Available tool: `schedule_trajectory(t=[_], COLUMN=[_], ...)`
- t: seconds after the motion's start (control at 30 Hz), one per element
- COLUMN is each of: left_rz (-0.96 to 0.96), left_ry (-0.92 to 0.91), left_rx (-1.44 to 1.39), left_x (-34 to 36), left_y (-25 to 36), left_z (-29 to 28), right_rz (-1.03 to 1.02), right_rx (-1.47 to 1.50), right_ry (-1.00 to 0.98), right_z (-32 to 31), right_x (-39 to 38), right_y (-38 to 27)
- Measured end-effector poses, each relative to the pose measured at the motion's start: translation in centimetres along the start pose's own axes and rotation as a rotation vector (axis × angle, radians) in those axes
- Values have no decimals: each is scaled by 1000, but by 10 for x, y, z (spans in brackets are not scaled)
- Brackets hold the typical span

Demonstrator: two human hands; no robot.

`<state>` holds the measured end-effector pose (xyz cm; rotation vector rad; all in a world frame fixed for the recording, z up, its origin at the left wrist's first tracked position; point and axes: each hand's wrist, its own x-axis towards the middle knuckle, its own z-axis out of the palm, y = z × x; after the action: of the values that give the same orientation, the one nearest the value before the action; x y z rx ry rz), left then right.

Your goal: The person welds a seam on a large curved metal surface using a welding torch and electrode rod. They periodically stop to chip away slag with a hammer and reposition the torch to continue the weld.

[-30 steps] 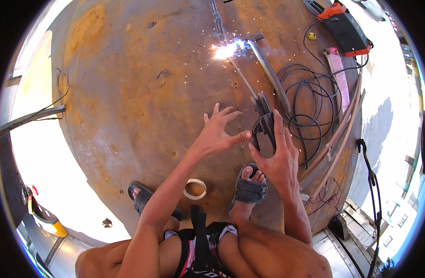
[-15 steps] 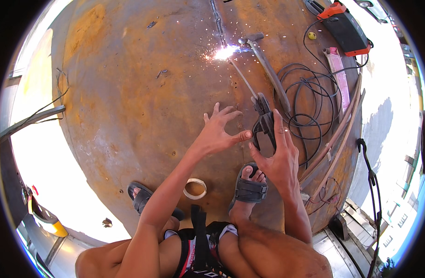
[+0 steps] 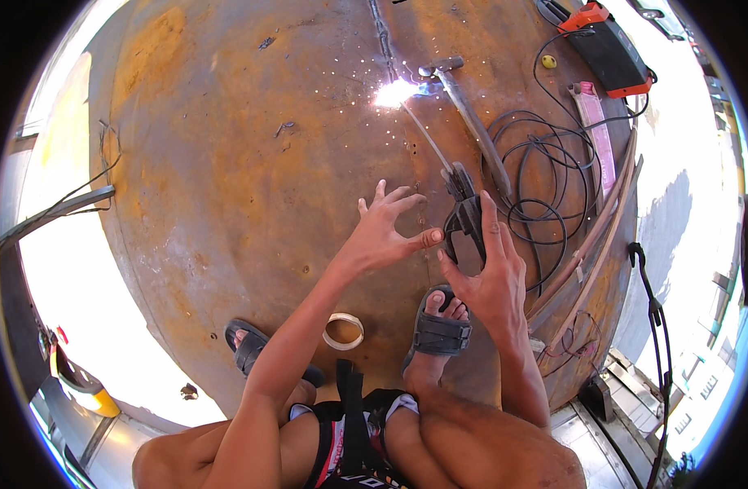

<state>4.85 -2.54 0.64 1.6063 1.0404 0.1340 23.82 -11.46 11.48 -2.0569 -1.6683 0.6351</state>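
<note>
My right hand (image 3: 496, 273) is wrapped around a black welding electrode holder (image 3: 467, 210). A thin welding rod (image 3: 428, 138) runs forward from its jaws. At the rod's tip a bright white arc (image 3: 395, 94) throws sparks, and its glare hides the contact point. A dark weld seam (image 3: 382, 37) leads away from there along the rusty steel plate (image 3: 227, 171). Just left of the holder hovers my left hand (image 3: 384, 232), fingers spread with nothing in them. Its thumb points at the holder; whether they touch I cannot tell.
A hammer (image 3: 472, 122) lies right of the rod, beside coiled black cable (image 3: 545, 163). Farther right are a pink packet (image 3: 594, 134), an orange-and-black welding machine (image 3: 606, 53) and long metal strips (image 3: 582, 265). A pale ring (image 3: 342, 345) sits between my sandalled feet.
Both hands and the electrode holder stay nearly still. The arc keeps burning at almost the same spot, while its sparks spread differently.
</note>
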Motion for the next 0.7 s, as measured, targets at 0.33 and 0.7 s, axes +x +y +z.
schedule_trajectory(t=[0.33, 0.7], left_rz=[1, 0], left_ry=[27, 16], left_rx=[-55, -51], left_x=[0, 1], left_y=[1, 1], left_z=[1, 2], right_rz=[69, 17], right_rx=[29, 5], right_ry=[-60, -17], right_z=[-5, -2], right_x=[2, 0], right_y=[-7, 0])
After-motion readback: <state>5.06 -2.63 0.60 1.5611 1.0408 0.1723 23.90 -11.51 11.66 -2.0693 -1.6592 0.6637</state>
